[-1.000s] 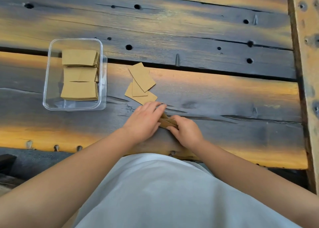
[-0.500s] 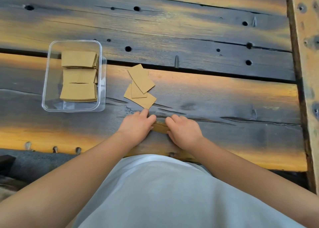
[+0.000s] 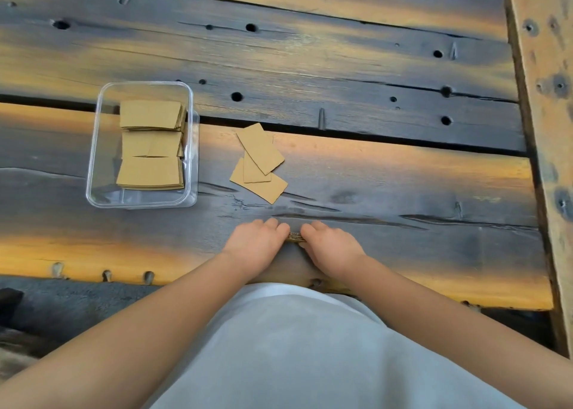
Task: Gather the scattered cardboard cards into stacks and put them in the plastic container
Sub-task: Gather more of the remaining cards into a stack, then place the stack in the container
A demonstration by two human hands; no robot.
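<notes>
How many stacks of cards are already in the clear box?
3, in a row inside the plastic container: far stack, middle stack, near stack. The middle one is partly covered.

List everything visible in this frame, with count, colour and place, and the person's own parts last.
plastic container: one, clear, left on the table.
card stacks: three, tan, in a row inside the container.
loose cards: about four, tan, overlapping, right of the container.
gathered cards: one small stack, brown edge showing, squeezed between both hands.
table: one, dark weathered planks with holes and orange patches.
wooden beam: one, pale, along the right edge.
left hand: grips the gathered cards' left side.
right hand: grips their right side.
</notes>
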